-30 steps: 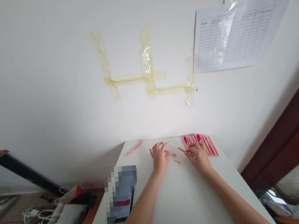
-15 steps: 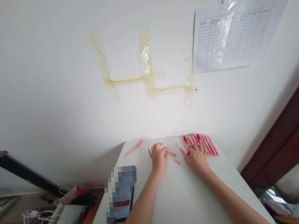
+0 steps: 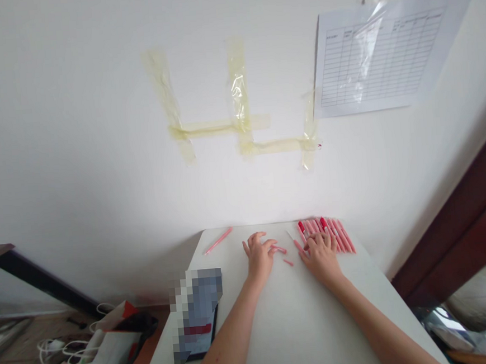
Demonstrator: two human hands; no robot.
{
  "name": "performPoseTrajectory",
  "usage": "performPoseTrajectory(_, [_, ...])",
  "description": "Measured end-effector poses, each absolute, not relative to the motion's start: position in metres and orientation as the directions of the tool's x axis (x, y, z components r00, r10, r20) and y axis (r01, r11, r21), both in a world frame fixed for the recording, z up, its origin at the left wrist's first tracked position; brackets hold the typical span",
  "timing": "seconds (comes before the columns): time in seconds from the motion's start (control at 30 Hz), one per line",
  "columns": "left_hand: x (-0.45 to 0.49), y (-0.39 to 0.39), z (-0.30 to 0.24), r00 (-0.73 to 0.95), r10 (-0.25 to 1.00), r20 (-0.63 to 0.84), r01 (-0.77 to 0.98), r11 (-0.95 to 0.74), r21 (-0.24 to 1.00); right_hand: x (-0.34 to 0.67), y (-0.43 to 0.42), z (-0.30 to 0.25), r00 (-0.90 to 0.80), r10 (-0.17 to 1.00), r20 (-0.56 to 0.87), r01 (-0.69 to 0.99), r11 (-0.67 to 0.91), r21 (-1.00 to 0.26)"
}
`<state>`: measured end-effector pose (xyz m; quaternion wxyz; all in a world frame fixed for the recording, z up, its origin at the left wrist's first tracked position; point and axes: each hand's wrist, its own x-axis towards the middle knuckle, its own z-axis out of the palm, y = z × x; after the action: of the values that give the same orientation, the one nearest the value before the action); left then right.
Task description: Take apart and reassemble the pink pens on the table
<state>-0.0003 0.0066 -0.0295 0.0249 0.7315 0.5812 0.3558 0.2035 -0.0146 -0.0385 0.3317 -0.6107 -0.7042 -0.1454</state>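
Note:
On the white table, my left hand (image 3: 259, 258) has its thumb and index finger pinched around the end of a short pink pen part (image 3: 279, 249); its other fingers are spread. My right hand (image 3: 322, 256) is curled, with thumb and fingers at the lower end of a pink pen barrel (image 3: 298, 245). A thin white tip points up and left from that barrel. Between the hands lies a small pink piece (image 3: 288, 262). Right-hand fingertips rest by a row of several pink pens (image 3: 342, 236), some with red ends, and partly cover it.
One pink pen (image 3: 218, 241) lies at the table's back left corner. A phone (image 3: 200, 314), partly pixelated, sits left of my left forearm. Behind the table rises a white wall with yellowed tape (image 3: 239, 92) and a printed sheet (image 3: 378, 59). Bags (image 3: 113, 349) stand on the floor at left.
Both hands keep almost the same place and pose. My left hand is slightly further right, and the view has shifted a little.

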Motion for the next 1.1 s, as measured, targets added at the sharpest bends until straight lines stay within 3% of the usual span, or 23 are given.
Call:
performPoseTrajectory(0.23, [0.0,0.007,-0.032,0.104,0.859,0.502,0.817,-0.361,0.449,0.205,-0.012,-0.038,-0.032,0.73,0.683,0.942,0.251,-0.224])
performPoseTrajectory(0.53, [0.003,0.002,-0.026,0.263,0.873,0.412,0.797,-0.437,0.418,0.204,-0.019,-0.033,-0.281,0.75,0.599,0.838,0.496,-0.227])
performPoseTrajectory(0.83, [0.004,0.001,-0.025,0.335,0.889,0.312,0.797,-0.444,0.41,0.197,-0.021,-0.034,-0.317,0.766,0.559,0.819,0.519,-0.246])
performPoseTrajectory(1.1, [0.006,0.001,-0.022,0.33,0.891,0.312,0.794,-0.441,0.42,0.198,-0.02,-0.034,-0.333,0.762,0.556,0.799,0.541,-0.263])
